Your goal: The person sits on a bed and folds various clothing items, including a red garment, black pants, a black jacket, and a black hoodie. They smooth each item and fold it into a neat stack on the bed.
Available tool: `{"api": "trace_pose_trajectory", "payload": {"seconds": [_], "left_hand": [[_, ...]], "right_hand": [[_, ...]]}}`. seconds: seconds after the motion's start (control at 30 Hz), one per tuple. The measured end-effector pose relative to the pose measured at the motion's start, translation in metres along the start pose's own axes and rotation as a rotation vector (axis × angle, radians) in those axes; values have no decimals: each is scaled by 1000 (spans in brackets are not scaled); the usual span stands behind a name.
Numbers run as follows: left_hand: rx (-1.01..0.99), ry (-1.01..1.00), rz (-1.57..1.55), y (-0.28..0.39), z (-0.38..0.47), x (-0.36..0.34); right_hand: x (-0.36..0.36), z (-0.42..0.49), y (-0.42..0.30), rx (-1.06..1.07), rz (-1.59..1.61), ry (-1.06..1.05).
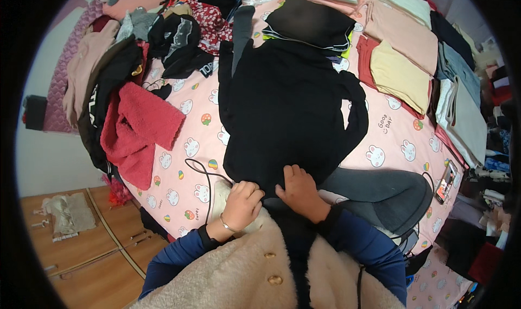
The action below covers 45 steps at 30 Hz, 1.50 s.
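Note:
A black long-sleeved top [289,105] lies spread flat on a pink rabbit-print sheet [195,126], its far end away from me. My left hand [246,199], with a metal bangle at the wrist, has its fingers curled onto the near left edge of the top. My right hand [299,191] lies with fingers spread on the cloth of the near edge, a little to the right. The right sleeve of the top bends outward, leaving a gap of sheet. Dark grey fabric [378,195] sticks out near my right forearm.
Crumpled clothes, including a red fleece piece [142,126], lie at the left. Folded garments, among them a cream one [399,77], stand in piles at the right. A folded black item [309,22] lies beyond the top. A phone [446,183] is near the right edge; a thin black cord [209,191] lies at the left.

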<state>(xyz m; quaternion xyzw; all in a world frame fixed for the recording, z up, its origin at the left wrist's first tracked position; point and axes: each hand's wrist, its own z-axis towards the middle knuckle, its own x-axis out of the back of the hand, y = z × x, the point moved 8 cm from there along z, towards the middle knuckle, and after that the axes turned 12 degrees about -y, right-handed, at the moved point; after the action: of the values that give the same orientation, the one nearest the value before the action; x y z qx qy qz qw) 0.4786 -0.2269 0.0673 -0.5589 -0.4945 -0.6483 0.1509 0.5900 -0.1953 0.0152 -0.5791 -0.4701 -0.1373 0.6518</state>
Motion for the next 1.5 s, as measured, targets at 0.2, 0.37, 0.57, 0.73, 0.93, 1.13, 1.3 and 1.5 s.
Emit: {"api": "trace_pose_trajectory", "payload": {"seconds": [0.2,0.37,0.57,0.73,0.93,1.13,1.3,1.5], "left_hand": [[-36,4,-29,-7,-14,-3],[-21,-37,-128,-19,-23,1],[65,59,-144,-33,-26,7],[102,134,-83,-36,-20,10],[73,95,-155,-30,-12,8],[-41,46,-99,-15,-2,11],[-76,61,-129,-9,-1,18],[-100,112,-145,-8,-2,30]], "right_hand": [[-10,-18,15,218,-180,-120],[-4,-36,39,226,-40,-270],[20,-33,57,158,-171,-69],[8,-30,51,250,-230,-80],[7,-29,34,175,121,48],[-6,-10,15,53,27,50],[-11,-10,21,99,-5,62],[-3,-16,41,47,-105,81]]}}
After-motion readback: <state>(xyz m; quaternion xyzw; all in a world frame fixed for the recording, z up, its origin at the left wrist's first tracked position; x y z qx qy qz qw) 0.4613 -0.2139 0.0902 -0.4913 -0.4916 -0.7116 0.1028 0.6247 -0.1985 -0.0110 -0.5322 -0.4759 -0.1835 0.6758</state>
